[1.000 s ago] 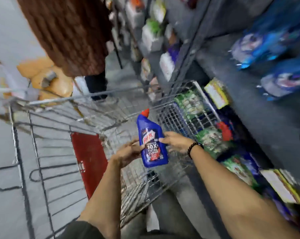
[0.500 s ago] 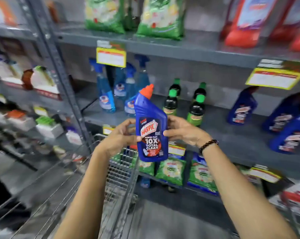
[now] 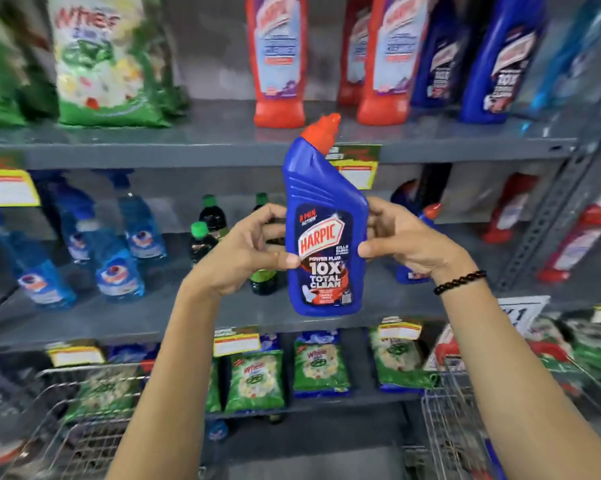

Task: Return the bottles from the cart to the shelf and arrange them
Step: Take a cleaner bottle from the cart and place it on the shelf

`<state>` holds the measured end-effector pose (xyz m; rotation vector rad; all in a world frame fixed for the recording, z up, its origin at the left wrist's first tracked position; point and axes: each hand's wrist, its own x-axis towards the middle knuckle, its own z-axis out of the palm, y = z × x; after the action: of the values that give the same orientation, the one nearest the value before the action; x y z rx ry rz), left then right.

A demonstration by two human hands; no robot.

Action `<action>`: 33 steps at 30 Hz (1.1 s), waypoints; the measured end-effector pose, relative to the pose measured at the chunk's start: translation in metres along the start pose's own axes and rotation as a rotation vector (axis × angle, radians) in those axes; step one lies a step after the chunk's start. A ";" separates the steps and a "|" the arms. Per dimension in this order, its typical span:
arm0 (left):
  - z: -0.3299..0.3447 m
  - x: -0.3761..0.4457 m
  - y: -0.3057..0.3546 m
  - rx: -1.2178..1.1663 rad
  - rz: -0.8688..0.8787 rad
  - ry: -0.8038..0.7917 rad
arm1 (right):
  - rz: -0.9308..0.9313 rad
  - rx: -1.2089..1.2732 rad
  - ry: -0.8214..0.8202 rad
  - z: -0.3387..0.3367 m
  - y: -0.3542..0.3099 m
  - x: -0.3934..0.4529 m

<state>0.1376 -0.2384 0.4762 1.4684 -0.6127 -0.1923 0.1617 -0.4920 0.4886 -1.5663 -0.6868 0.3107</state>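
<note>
1. Left hand (image 3: pixel 243 251): thumb pressed on the label front, fingers curled behind the left edge of the blue plastic Harpic bottle with the angled red cap (image 3: pixel 326 233). Grasping it.
2. Right hand (image 3: pixel 401 242): thumb on the right edge of the label, fingers wrapped behind. Also grasping. Black bead bracelet (image 3: pixel 460 282) on that wrist.
3. Bottle is upright, label facing the camera, held in the air in front of the grey metal shelf unit (image 3: pixel 188 147), cap level with the upper board's edge. Touching no shelf.
4. Upper board: red-based bottles (image 3: pixel 278 60), dark blue bottles (image 3: pixel 500 60), green-and-white detergent bags (image 3: pixel 108 60) on the left.
5. Middle board, behind the hands: light blue spray bottles (image 3: pixel 119 268), small dark bottles with green caps (image 3: pixel 202 240), further blue and red bottles on the right, blurred.
6. Lowest board: small green packets (image 3: pixel 321 368).
7. Yellow price tags (image 3: pixel 6 188) on board edges.
8. Silver wire cart (image 3: pixel 84 441) at bottom left; contents cannot be told.
</note>
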 end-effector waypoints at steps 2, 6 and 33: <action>0.008 0.023 -0.018 0.009 -0.034 -0.023 | 0.036 -0.008 0.017 -0.025 0.016 -0.006; 0.024 0.069 -0.070 0.057 -0.122 0.006 | 0.161 -0.066 0.073 -0.073 0.058 -0.010; 0.060 0.152 -0.267 0.256 -0.430 0.486 | 0.473 -0.209 0.544 -0.127 0.245 0.005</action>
<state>0.2992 -0.3951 0.2585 1.8044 0.0816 -0.0842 0.2973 -0.5881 0.2682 -1.8996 0.0833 0.1458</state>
